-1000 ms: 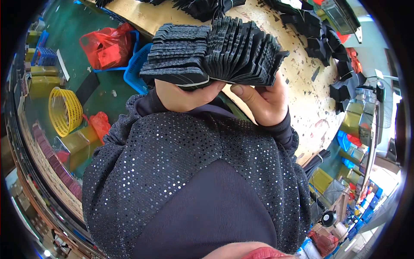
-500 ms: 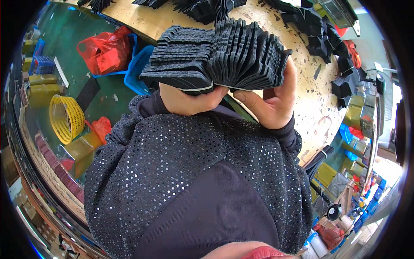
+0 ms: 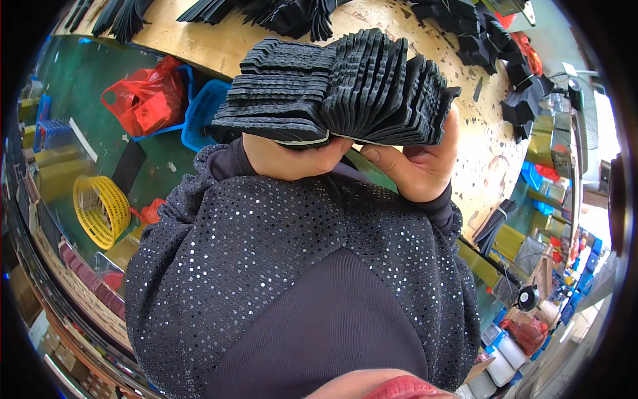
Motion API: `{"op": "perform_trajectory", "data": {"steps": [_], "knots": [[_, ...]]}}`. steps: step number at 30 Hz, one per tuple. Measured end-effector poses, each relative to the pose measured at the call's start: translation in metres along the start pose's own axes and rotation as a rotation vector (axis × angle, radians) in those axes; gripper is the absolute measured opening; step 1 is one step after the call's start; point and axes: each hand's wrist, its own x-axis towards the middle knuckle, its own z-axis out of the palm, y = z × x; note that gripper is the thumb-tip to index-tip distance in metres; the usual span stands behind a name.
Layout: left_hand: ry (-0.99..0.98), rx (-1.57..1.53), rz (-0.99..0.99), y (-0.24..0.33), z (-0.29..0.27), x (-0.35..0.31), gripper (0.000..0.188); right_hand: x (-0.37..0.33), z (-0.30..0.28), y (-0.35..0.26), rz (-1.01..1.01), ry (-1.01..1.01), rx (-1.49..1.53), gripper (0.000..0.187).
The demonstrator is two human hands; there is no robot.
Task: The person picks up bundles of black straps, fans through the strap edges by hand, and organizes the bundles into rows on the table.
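A thick bundle of thin black cut pieces (image 3: 279, 90) is held up in front of my chest, above the near edge of the table. Their rough-edged ends face up, and the right part fans apart like pages. A narrow white band (image 3: 307, 142) shows along the lower edge. My left hand (image 3: 292, 159) is closed around the bundle's lower left, its thumb near the middle; most of its fingers are hidden behind. My right hand (image 3: 425, 171) grips the lower right end, thumb in front and fingers up behind the outermost pieces.
More black bundles lie on the worn wooden table (image 3: 193, 43), at its far side and right. To the left on the green floor are a red plastic bag (image 3: 143, 106), a blue basket (image 3: 204, 113) and a yellow basket (image 3: 103, 213). A tied black bundle (image 3: 495, 226) is at lower right.
The pieces at the bundle's right are spread wider, with a gap now between them. Both hands keep their hold in nearly the same place. The surroundings have shifted slightly with my head.
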Motion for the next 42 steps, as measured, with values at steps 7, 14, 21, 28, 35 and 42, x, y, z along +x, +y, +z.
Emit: {"op": "perform_trajectory", "data": {"steps": [7, 14, 21, 28, 35, 42], "knots": [[-0.019, -0.170, -0.036, -0.006, -0.002, -0.002, 0.030, -0.007, 0.003, -0.001, -0.029, 0.042, -0.011, 0.077], [0.007, -0.251, -0.052, -0.005, -0.001, -0.004, 0.030, -0.010, 0.008, -0.003, -0.067, 0.072, -0.044, 0.080], [-0.019, -0.259, -0.039, -0.007, -0.001, -0.007, 0.031, -0.015, 0.010, -0.007, -0.035, 0.114, -0.059, 0.078], [-0.031, -0.394, -0.104, -0.009, 0.003, -0.008, 0.031, -0.016, 0.007, -0.006, -0.040, 0.144, -0.168, 0.080], [-0.004, -0.439, -0.196, -0.013, 0.012, -0.015, 0.031, -0.017, 0.006, -0.005, -0.036, 0.128, -0.133, 0.081], [0.006, -0.569, -0.349, -0.022, 0.017, -0.024, 0.036, -0.018, 0.006, 0.005, 0.004, 0.130, -0.087, 0.080]]}}
